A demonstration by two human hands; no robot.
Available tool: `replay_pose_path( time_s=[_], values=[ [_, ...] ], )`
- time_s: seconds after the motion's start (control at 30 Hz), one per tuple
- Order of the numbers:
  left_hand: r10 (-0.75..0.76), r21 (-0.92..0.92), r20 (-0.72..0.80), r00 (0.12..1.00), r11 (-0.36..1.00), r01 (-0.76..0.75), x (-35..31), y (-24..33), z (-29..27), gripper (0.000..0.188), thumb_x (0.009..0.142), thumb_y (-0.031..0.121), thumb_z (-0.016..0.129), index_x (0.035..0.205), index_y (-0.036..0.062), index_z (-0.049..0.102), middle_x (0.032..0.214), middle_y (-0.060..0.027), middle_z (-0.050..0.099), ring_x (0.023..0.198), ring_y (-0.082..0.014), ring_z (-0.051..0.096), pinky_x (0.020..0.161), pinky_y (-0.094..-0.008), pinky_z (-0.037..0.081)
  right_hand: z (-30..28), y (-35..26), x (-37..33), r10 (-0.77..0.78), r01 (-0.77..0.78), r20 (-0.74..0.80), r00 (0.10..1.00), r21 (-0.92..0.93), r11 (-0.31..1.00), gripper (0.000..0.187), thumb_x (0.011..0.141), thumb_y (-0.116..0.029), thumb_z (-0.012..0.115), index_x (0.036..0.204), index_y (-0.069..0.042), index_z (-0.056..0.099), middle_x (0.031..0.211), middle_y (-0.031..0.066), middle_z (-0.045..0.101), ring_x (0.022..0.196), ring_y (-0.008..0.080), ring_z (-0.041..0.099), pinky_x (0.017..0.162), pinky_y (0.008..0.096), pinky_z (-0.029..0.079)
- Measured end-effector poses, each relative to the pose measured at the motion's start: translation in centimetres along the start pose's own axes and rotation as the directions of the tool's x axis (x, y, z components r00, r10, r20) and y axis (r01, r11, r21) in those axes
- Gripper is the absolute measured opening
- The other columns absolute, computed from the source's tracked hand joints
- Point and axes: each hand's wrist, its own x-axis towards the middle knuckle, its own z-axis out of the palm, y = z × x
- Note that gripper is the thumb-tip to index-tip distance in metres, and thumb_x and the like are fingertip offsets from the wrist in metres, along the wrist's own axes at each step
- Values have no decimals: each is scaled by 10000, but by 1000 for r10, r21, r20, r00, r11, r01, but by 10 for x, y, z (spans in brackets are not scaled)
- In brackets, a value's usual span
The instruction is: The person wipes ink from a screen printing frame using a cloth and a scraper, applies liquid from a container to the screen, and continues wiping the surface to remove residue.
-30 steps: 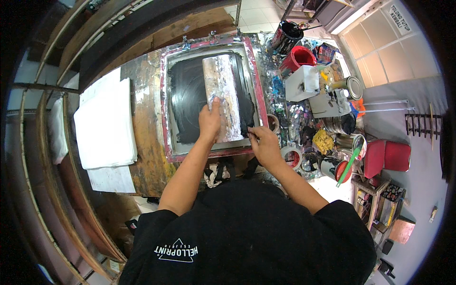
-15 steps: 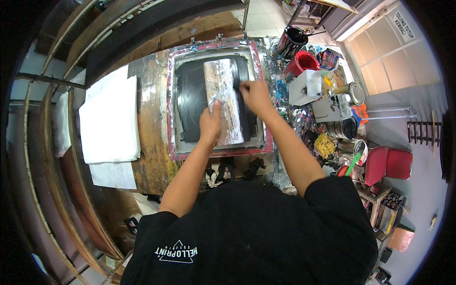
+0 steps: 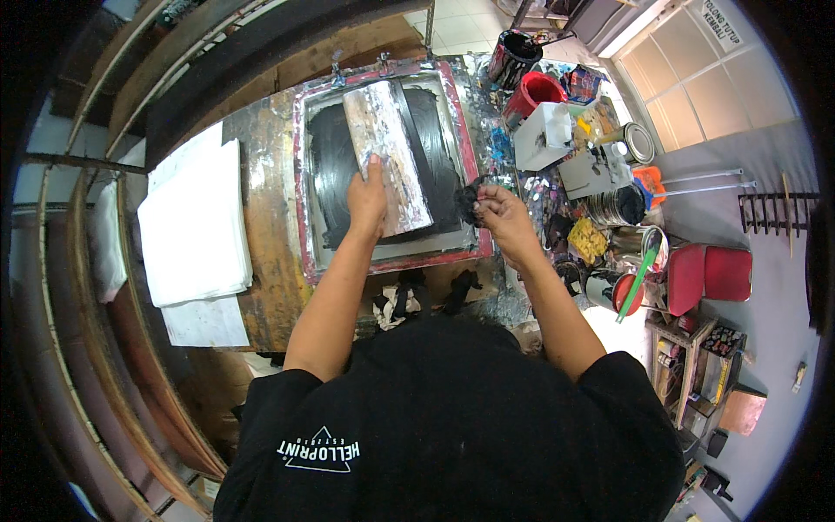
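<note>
Left hand (image 3: 368, 207): fingers closed round the squeegee (image 3: 391, 165), thumb on top.
Right hand (image 3: 507, 228): fingers pinching a dark wad (image 3: 468, 202), apart from it.
Squeegee: slanted over black ink (image 3: 330, 165) inside the screen frame (image 3: 464, 130); apparently being wiped.
Wad: another wipe probably calls for a steady left grip.

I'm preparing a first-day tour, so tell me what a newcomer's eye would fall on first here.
Likely first is the paint-streaked board, held by the left hand over a glossy black layer inside the red-edged frame. Next comes the dark wad pinched in the right hand, by the frame's right side. The bright white sheets also stand out, stacked at the left of the stained table.
</note>
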Motion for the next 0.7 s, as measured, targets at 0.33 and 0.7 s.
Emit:
replay_pose_path(
  time_s=[0.33,0.7],
  values=[
    [14,8,-44,999,1000,-14,-27,21,4,706,949,546,555,1112,-139,609,1019,-258,664,944,-323,644,847,-406,482,21,27,15,-30,23,-47,998,-155,988,275,911,-62,673,1168,11,611,873,-13,621,763,68,557,702,217,439],
    [-19,-76,3,1000,997,19,-18,4,10,673,967,523,547,1117,-130,605,982,-209,668,869,-258,625,801,-382,487,26,9,-9,-323,221,-77,943,-578,785,290,845,-163,750,1073,12,716,839,70,681,711,105,588,672,270,483]
  ],
)
